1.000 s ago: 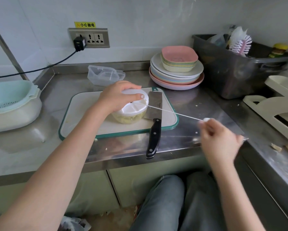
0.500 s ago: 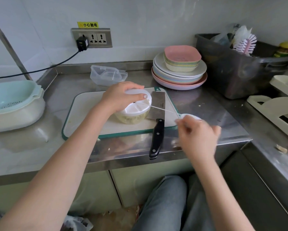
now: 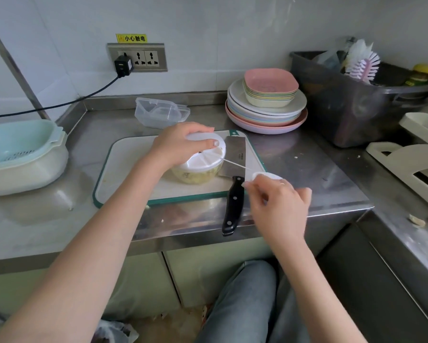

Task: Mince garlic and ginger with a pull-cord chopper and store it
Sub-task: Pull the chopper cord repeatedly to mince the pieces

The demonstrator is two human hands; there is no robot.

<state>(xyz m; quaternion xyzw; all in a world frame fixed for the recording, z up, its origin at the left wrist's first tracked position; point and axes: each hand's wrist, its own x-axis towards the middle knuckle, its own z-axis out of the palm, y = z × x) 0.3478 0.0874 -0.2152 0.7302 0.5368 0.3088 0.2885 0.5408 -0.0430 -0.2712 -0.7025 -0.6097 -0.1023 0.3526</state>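
The pull-cord chopper (image 3: 203,164), a clear bowl with a white lid, stands on the white cutting board (image 3: 129,169). Pale minced garlic and ginger (image 3: 195,177) shows through the bowl. My left hand (image 3: 176,144) grips the lid from above and holds it down. My right hand (image 3: 277,199) pinches the white pull handle (image 3: 262,175) just right of the chopper, with a short length of cord (image 3: 235,164) stretched between handle and lid. A clear storage box (image 3: 158,112) with its lid lies behind the board.
A cleaver (image 3: 234,184) lies on the board's right side, its black handle over the counter's front edge. Stacked plates and bowls (image 3: 267,105) sit at the back. A dark tub (image 3: 351,100) stands at right, a pale green colander (image 3: 17,149) at left.
My right hand has travelled left toward the chopper and the cord has shortened from a long pull to a short stretch. My left hand has stayed on the lid.
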